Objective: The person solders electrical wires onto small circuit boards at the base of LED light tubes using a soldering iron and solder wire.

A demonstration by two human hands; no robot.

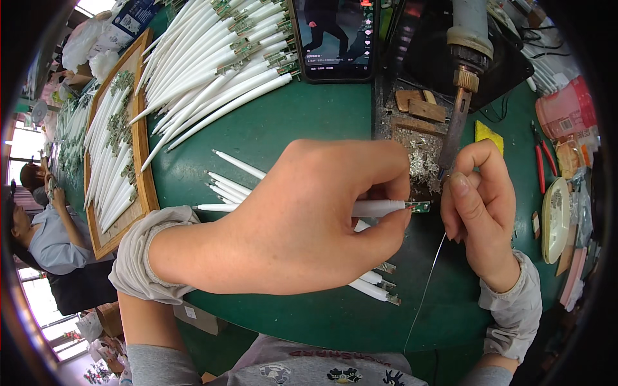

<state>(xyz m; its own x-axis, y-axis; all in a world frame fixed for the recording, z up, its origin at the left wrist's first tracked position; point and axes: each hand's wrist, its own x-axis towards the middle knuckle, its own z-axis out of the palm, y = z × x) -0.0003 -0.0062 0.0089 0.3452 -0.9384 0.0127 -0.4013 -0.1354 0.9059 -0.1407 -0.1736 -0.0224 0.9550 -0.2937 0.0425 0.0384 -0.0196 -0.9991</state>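
My left hand is closed around a slim white pen-shaped tube, lying almost level. From its right end sticks a small green circuit board. Between thumb and fingertips, my right hand pinches a thin solder wire, which trails down toward the table edge. Just above those fingertips is the tip of a soldering iron, pointing downward from its mount. The circuit board sits a little left of my right fingers, apart from them. More white tubes lie under my left hand, partly hidden by it.
A big pile of white tubes covers the back left, beside a wooden-framed tray holding more. A phone lies at the back. Solder scraps lie under the iron. Red-handled pliers and a dish are at right. Another person works far left.
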